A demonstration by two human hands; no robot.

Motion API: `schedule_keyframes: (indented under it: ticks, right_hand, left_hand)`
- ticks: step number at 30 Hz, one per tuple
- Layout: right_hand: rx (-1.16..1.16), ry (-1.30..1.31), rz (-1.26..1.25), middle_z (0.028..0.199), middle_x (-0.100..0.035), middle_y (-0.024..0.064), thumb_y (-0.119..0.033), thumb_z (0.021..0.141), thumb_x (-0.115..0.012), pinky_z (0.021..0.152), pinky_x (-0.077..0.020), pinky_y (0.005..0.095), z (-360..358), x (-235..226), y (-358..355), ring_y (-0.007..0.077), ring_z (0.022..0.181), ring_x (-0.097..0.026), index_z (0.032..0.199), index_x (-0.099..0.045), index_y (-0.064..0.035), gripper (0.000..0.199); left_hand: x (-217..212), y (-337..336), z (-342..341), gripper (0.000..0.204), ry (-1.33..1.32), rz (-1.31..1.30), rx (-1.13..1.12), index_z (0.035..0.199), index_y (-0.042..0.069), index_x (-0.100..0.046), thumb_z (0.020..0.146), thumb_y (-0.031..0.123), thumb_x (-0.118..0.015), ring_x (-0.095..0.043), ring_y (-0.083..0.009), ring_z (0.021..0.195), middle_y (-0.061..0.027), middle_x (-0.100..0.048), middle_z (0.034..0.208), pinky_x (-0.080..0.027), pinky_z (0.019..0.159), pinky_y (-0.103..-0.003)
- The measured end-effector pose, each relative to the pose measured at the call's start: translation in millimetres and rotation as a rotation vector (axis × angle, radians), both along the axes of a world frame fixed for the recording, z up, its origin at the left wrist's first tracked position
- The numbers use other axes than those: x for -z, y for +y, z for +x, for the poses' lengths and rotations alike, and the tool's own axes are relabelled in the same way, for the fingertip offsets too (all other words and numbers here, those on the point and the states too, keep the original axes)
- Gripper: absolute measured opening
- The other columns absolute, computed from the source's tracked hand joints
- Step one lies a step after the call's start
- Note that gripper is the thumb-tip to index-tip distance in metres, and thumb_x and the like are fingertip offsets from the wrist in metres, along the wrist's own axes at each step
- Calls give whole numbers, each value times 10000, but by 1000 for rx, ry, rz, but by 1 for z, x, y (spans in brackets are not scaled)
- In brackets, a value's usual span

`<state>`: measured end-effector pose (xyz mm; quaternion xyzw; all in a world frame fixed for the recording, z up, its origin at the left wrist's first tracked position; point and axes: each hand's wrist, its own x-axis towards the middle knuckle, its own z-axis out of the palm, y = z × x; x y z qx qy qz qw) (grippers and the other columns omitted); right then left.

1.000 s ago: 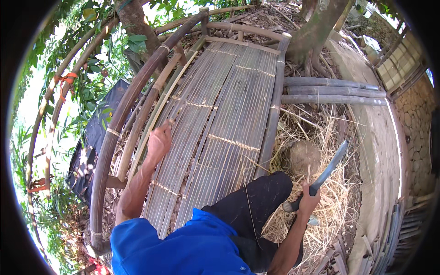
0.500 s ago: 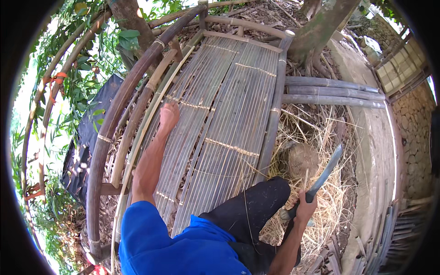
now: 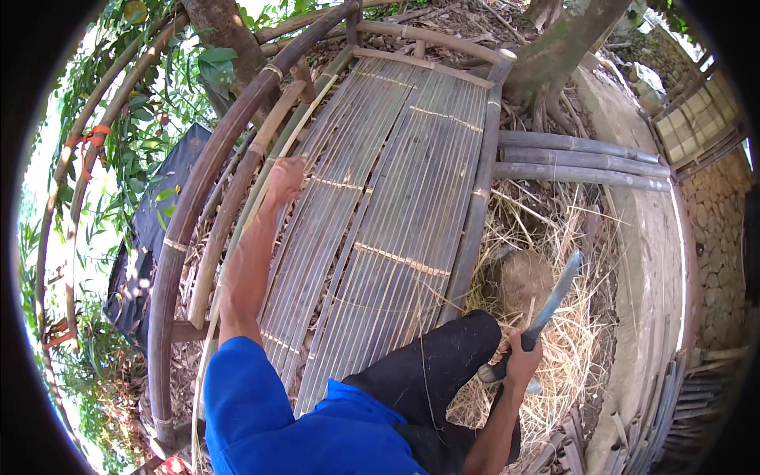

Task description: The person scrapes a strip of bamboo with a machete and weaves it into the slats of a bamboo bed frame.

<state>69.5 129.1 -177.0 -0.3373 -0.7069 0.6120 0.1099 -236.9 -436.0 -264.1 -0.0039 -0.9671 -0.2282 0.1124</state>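
Bamboo fills the head view: a platform of long grey-brown split bamboo slats (image 3: pixel 396 190) laced across with thin ties, framed by thick curved bamboo poles (image 3: pixel 207 182). I see my left hand (image 3: pixel 285 178) stretched out to the platform's left edge, fingers curled closed around a thin pale bamboo strip (image 3: pixel 261 198) that runs along that edge beside the poles. My right hand (image 3: pixel 522 364) is down by my knee, wrapped tight on the dark handle of a long grey-bladed machete (image 3: pixel 546 305), its blade angled up over dry yellow straw (image 3: pixel 546 261) and a round brownish stone (image 3: pixel 522 281).

To do this well, I judge I should keep the strip pulled snug and flat against the slats, hold the blade pointed away from my leg, and bring it over only once the left fingers sit well apart from any cutting line.
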Motion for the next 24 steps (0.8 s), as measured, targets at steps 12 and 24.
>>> schedule_keyframes:
  ticks: [12,24]
  right_hand:
    - [-103,-81,-5,724,-622,62,-122,907,-746,425,-483,271,-22,-11,-20,127,533,-598,963,-565,-14,218]
    - [-7,-54,-4,661,-587,29,-155,915,-747,423,-467,259,17,5,-1,115,479,-554,976,-572,-38,219]
  left_hand:
    - [4,-25,-53,182,-71,-513,-145,946,43,-745,846,172,-664,-723,-393,942,-153,-747,997,-602,736,-499]
    - [1,-98,62,259,-209,-275,-477,967,-9,-739,865,185,-602,-693,-483,971,-325,-700,984,-564,866,-548]
